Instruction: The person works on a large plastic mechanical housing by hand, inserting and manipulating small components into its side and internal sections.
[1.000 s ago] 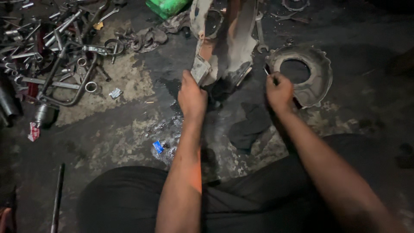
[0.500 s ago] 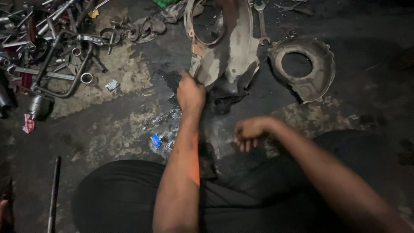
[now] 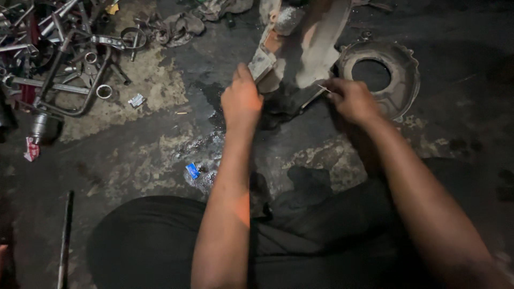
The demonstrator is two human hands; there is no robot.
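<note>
- My left hand (image 3: 242,101) closes over the lower left edge of a pale metal engine casing (image 3: 316,48), fingers curled onto its corner just above centre frame.
- My right hand (image 3: 350,99) sits at the casing's lower right edge, fingers pinched tight on a thin pale sliver, perhaps a pin or small tool (image 3: 323,88); I cannot tell exactly what it is.
- The casing stands between the two hands and rises away from them toward the top centre of the frame, its long axis running up and slightly to the right.
- Its upper part is cut off by the top edge, and its lower part sinks into shadow, so I cannot make out where it meets the oily floor (image 3: 160,150).
- Just right of the right hand lies a round metal cover with a large central hole (image 3: 401,80), flat on the floor at the upper right.
- A heap of metal tools and rings (image 3: 64,53) fills the upper left, well apart from the hands.
- A small blue scrap (image 3: 193,170) lies left of the left forearm, near centre.
- A dark rod (image 3: 64,235) runs along the lower left.
- My dark-clothed legs (image 3: 150,246) fill the bottom of the frame.
</note>
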